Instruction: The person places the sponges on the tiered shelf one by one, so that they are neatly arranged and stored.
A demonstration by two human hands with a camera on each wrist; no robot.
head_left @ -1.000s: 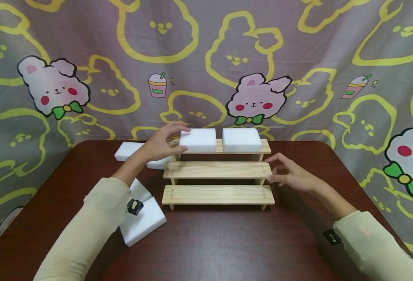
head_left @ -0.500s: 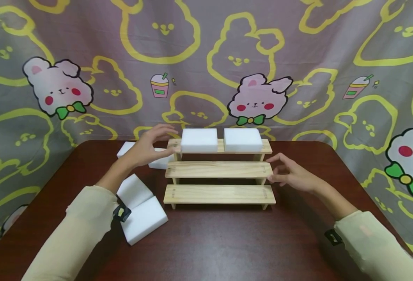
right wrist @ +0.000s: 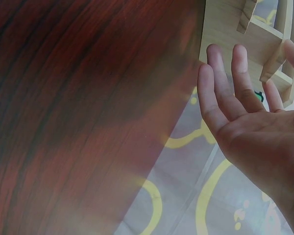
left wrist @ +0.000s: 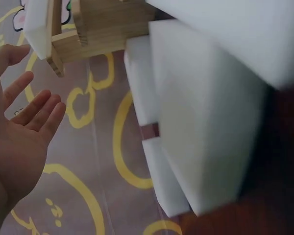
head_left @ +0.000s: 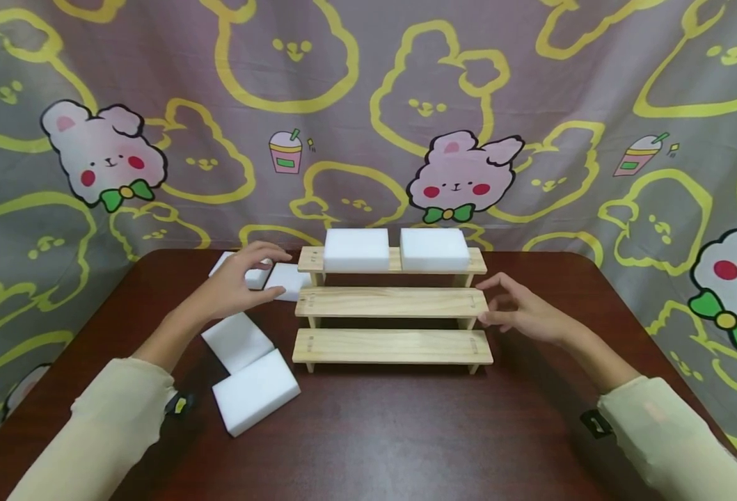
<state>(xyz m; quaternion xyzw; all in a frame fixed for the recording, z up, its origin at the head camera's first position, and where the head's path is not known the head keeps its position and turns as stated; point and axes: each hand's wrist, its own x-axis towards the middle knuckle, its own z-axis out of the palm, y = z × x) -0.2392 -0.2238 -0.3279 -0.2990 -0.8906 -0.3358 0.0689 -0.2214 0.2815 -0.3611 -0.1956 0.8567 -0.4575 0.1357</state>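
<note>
A three-tier wooden stand [head_left: 390, 302] occupies the middle of the table in the head view. Two white foam blocks [head_left: 356, 248] sit side by side on its top tier. Left of the stand, my left hand [head_left: 236, 282] hovers with thumb and fingers spread, holding nothing, over two more foam blocks [head_left: 288, 281] at the back. Closer to me lie two further blocks [head_left: 257, 392], one against the other; in the left wrist view a large foam block [left wrist: 201, 112] looms beside the palm. My right hand [head_left: 527, 309] has its relaxed fingertips right at the right end of the middle tier.
The dark red-brown table [head_left: 393, 438] has rounded back corners. Behind it hangs a grey curtain [head_left: 355, 132] with yellow outlines and rabbit faces. The stand's middle and bottom tiers [head_left: 390, 346] are bare wood.
My left hand has released the left block on the top tier and moved left and toward me, over the loose blocks. The right hand stays at the stand's right end.
</note>
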